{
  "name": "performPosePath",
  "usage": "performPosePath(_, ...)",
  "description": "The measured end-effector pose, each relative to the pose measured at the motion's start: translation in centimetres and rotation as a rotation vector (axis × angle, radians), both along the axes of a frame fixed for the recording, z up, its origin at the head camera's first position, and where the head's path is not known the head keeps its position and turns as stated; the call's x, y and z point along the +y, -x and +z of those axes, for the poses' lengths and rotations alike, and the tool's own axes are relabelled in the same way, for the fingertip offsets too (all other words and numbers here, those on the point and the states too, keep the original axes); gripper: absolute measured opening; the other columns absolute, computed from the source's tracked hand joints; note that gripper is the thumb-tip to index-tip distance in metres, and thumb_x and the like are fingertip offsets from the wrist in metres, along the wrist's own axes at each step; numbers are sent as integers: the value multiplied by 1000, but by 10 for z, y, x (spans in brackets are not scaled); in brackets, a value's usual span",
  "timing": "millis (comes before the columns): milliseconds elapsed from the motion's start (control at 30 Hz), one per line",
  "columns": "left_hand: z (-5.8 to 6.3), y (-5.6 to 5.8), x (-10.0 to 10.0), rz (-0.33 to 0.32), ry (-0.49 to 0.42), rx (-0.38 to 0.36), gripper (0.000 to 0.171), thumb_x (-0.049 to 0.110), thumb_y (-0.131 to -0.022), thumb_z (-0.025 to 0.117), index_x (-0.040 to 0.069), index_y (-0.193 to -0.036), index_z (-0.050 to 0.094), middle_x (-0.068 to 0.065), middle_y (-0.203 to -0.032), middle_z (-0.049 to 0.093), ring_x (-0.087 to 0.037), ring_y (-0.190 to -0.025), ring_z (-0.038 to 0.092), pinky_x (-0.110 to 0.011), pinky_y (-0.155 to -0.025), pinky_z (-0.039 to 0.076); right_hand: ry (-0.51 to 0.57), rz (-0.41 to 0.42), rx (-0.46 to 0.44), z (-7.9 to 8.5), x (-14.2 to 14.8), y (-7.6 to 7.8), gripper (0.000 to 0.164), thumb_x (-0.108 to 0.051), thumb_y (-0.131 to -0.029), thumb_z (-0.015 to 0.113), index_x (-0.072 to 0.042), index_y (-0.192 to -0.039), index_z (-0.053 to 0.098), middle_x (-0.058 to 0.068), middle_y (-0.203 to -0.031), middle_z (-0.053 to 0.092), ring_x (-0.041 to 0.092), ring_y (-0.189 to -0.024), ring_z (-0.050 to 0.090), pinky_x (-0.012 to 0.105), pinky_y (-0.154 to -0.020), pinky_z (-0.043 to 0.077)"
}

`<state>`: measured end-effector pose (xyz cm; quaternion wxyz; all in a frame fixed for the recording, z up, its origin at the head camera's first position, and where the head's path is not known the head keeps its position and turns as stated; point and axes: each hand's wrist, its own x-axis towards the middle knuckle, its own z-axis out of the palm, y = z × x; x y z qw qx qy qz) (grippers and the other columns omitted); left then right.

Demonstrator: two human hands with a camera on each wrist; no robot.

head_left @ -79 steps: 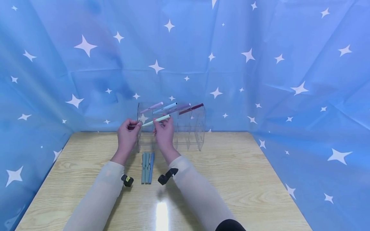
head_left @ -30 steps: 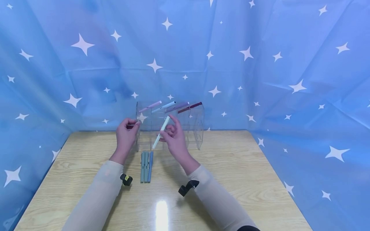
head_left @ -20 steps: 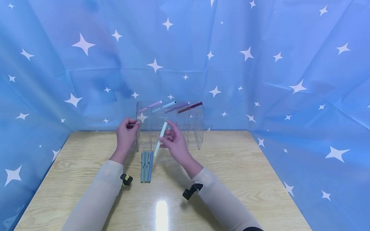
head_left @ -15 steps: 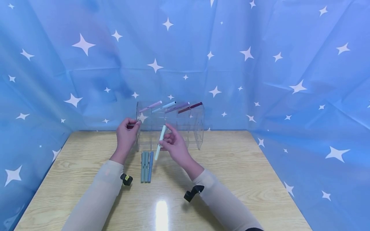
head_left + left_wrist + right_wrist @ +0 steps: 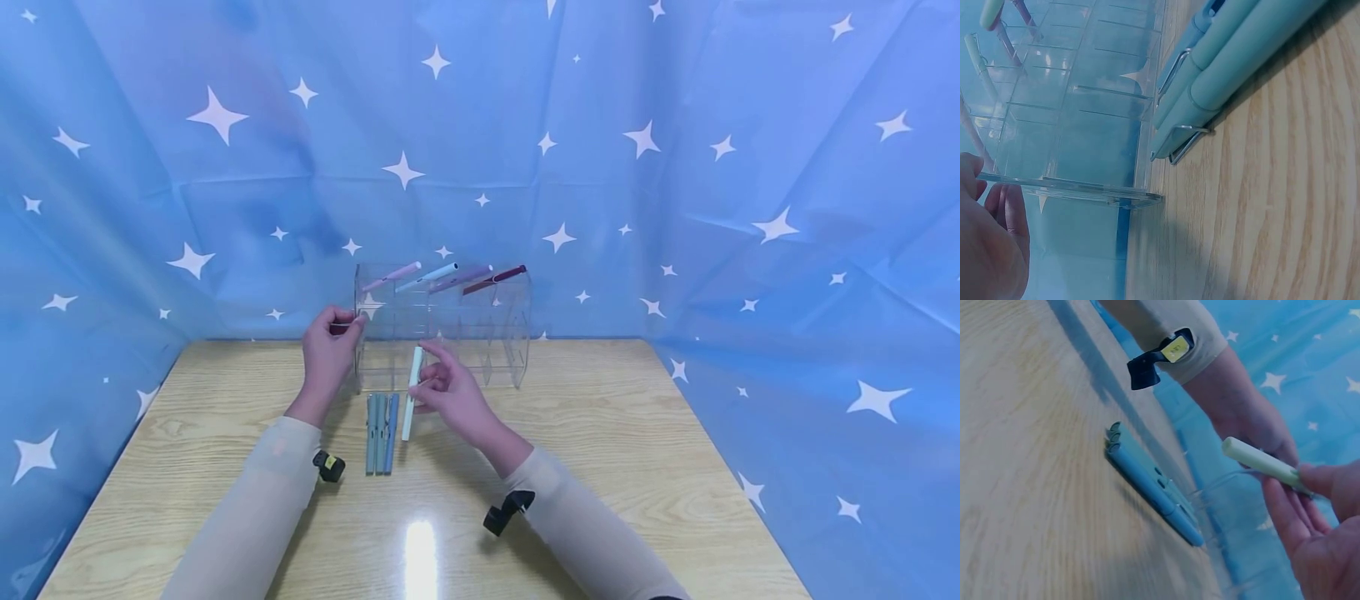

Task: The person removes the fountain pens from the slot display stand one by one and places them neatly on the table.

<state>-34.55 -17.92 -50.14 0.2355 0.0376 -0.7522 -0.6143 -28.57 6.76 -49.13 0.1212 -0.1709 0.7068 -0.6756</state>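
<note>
My left hand (image 5: 328,354) holds the left side wall of a clear acrylic pen rack (image 5: 522,333); in the left wrist view the rack's edge (image 5: 1085,189) lies between thumb and fingers. With thumb and fingers, my right hand (image 5: 459,402) pinches a pale mint pen (image 5: 412,398) in front of the rack. This pen (image 5: 1260,460) is above the table in the right wrist view, its far part covered by fingers. Just left of it, three capped pens (image 5: 380,435), two teal-green and one blue, lie side by side on the table.
Across the rack's top tier rest a pink pen (image 5: 392,277), a light blue pen (image 5: 426,277), a purple pen (image 5: 461,279) and a dark red pen (image 5: 493,281). The wooden table (image 5: 600,467) ends at a blue star-patterned curtain (image 5: 480,125).
My right hand has drawn the mint pen away from the rack, down toward the table pens, turning it from sideways to nearly lengthwise. The left hand stays on the rack.
</note>
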Motion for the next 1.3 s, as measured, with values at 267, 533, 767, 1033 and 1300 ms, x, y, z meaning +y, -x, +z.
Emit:
performPosePath(267, -1, 1, 0, -3, -8, 4, 20, 18, -104, 80, 1, -108, 71, -15, -109, 72, -23, -96, 66, -19, -74, 56, -10, 27, -19, -10, 1, -4, 79, 1, -101, 77, -26, -169, 44, 16, -119, 65, 22, -99, 71, 62, -93, 63)
performPosePath(533, 1, -1, 0, -1, -2, 6, 20, 18, -104, 80, 1, -108, 71, -15, -107, 73, -23, -95, 66, -19, -74, 56, -32, 66, -47, -22, 1, -7, 80, 0, -100, 79, -22, -168, 43, 14, -117, 66, 22, -95, 73, 49, -87, 67)
performPosePath(767, 1, -1, 0, -3, -11, 2, 21, 19, -104, 80, 1, -107, 70, -14, -106, 72, -23, -94, 66, -19, -73, 56, -35, 74, -62, -29, 1, -8, 81, 3, -100, 78, -14, -170, 39, 12, -114, 64, 21, -94, 72, 50, -89, 67)
performPosePath(1033, 1, -1, 0, -8, -11, 4, 23, 21, -105, 80, 1, -108, 70, -14, -107, 72, -23, -94, 66, -20, -73, 56, -69, 45, -91, -37, -1, -9, 83, 4, -97, 79, -8, -169, 39, 15, -113, 66, 21, -93, 71, 49, -90, 67)
performPosePath(1300, -1, 1, -1, -19, -23, -10, 24, 22, -105, 80, 1, -108, 70, -13, -107, 72, -24, -94, 65, -21, -73, 56, -151, 30, -63, -46, -4, -5, 81, 3, -98, 81, -6, -167, 40, 14, -110, 67, 21, -93, 72, 38, -86, 67)
